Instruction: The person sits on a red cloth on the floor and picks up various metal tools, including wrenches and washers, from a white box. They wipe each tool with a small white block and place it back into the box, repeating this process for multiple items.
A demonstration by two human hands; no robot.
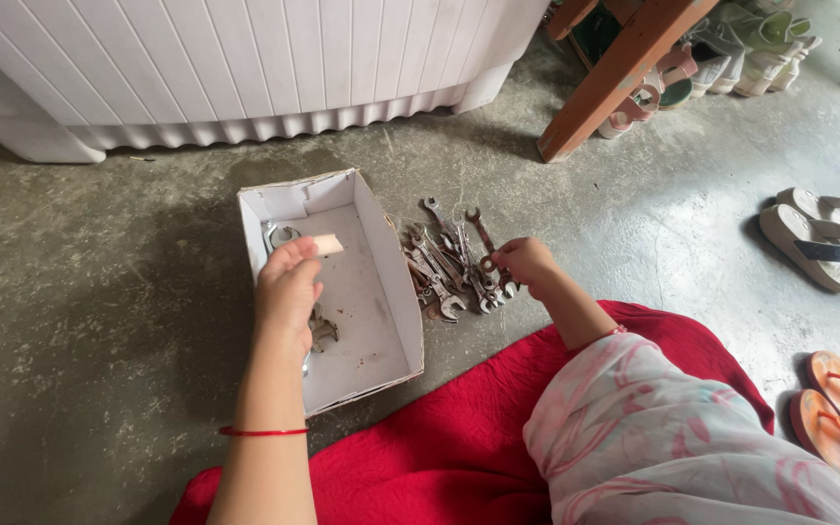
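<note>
A thin red bracelet (262,431) circled the wrist of the left arm, and above it the left hand (287,292) hung over the white cardboard box (396,282), its fingers curled together and pinching a small pale, tan-coloured piece (328,244) at the fingertips; what that piece was could not be told from the view. Inside the box lay a shiny wrench (281,234) near the far corner and a darker one (322,331) partly under the hand, both resting on the box's stained bottom. Just right of the box, on the bare concrete floor (99,243), sat the pile of rusty open-end wrenches (444,267), overlapping and touching one another. The right hand (525,261) rested on the right edge of that pile with fingers closed, apparently gripping one wrench, though exactly which was hidden. These tools looked stiff and fairly heavy for their size, steel with rough, rusted faces that should not slip; the shank between the two heads seemed the sensible place to take hold, since tangled heads could snag neighbours. The box, by contrast, looked light and flimsy. A red mat (459,437) lay nearer the person, and sandals (821,238) stood well apart to the right.
</note>
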